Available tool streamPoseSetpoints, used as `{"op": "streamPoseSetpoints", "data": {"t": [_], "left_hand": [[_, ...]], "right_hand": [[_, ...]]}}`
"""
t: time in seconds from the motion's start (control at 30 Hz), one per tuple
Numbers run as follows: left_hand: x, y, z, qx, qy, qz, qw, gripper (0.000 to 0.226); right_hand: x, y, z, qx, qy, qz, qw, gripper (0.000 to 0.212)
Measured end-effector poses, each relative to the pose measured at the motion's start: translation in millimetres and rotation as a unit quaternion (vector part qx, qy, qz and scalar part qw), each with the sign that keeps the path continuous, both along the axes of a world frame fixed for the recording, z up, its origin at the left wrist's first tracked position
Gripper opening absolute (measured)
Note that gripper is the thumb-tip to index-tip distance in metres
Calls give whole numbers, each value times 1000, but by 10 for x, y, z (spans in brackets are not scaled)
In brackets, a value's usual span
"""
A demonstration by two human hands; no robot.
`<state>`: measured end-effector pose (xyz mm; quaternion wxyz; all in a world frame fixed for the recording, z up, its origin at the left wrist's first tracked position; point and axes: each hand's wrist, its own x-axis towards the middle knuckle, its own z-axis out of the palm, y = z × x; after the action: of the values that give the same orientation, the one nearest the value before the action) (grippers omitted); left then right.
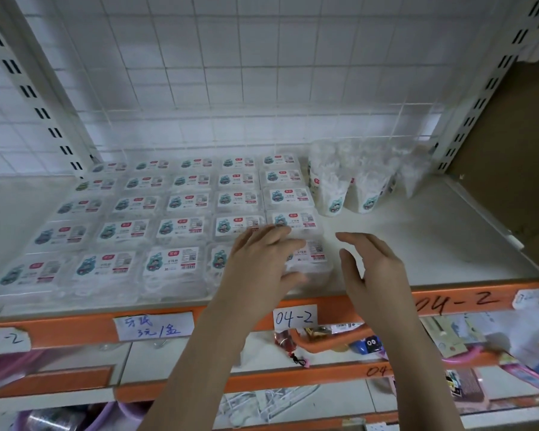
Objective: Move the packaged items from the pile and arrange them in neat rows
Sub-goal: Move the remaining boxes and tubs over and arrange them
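While the left hand [262, 259] lies flat with straight fingers on the nearest packaged item [308, 259] at the front right corner of the grid, the right hand [374, 269] hovers just beside it, fingers spread and relaxed, holding nothing. Under both hands runs a white shelf [417, 244], bare to the right of the right hand. To the left of and beyond the left hand, the packaged items [168, 228] sit in neat rows, clear boxes with white labels bearing a cartoon figure and a red logo; the small print is unreadable. Beyond the right hand stand clear cups [330, 188] and a crumpled plastic bag [414, 175], with a cardboard box [504, 150] farther right. Behind everything, a white wire grid [231, 73] covers tiled wall. Nearer than the hands, the orange shelf edge [231, 318] carries tags reading "04-2" [294, 317] and a handwritten price note [153, 328].
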<state>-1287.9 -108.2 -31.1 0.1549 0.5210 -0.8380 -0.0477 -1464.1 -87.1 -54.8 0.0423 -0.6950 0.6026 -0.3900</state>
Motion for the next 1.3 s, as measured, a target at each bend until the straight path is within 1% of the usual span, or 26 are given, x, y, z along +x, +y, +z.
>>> {"op": "streamPoseSetpoints", "data": {"t": [0.1,0.2,0.3,0.4,0.43,0.5,0.6,0.7,0.77,0.83,0.93,1.0,1.1,1.17,1.2,1.23,1.3], "left_hand": [[87,1,54,27,4,-26,999,56],[341,24,113,23,16,-12,1000,68],[757,62,161,5,52,42,998,69],[1327,163,207,-19,68,121,990,79],[1563,215,190,-25,75,154,985,77],[2063,378,168,-35,81,229,969,63],[2913,723,108,-31,86,339,936,48],[3835,1167,40,-20,99,424,900,42],[4439,1478,1,-24,93,466,880,47],[5010,1795,-7,-35,102,502,858,45],[5785,2268,-3,-49,91,548,830,32],[6241,2548,4,-65,88,590,800,26],[6838,2856,-56,-68,81,641,761,20],[7199,2960,-122,-65,87,655,748,18],[7373,2983,-161,-63,90,658,745,18],[7535,2985,-198,-63,90,661,742,18],[7853,2946,-268,-59,84,663,741,20]], "right_hand": [[91,-8,89,-7,7,8,1000,28],[240,-25,152,-12,13,21,1000,28],[515,-78,213,-23,25,45,998,28],[945,-148,265,-28,40,80,996,28],[1133,-165,281,-26,41,97,994,27],[1569,-178,291,-30,42,135,989,23],[2373,-126,267,-27,43,197,979,29],[3291,4,184,-10,38,249,968,32],[3913,119,134,-10,38,277,960,34],[4539,238,94,-16,26,301,953,32],[5486,438,34,-11,2,341,940,34],[6087,584,6,-1,4,366,931,38],[6845,761,-87,12,13,392,920,34],[7262,800,-145,12,12,399,917,32],[7453,795,-170,16,11,399,917,28],[7634,774,-195,17,11,396,918,24],[7983,695,-217,8,9,394,919,25]]}}
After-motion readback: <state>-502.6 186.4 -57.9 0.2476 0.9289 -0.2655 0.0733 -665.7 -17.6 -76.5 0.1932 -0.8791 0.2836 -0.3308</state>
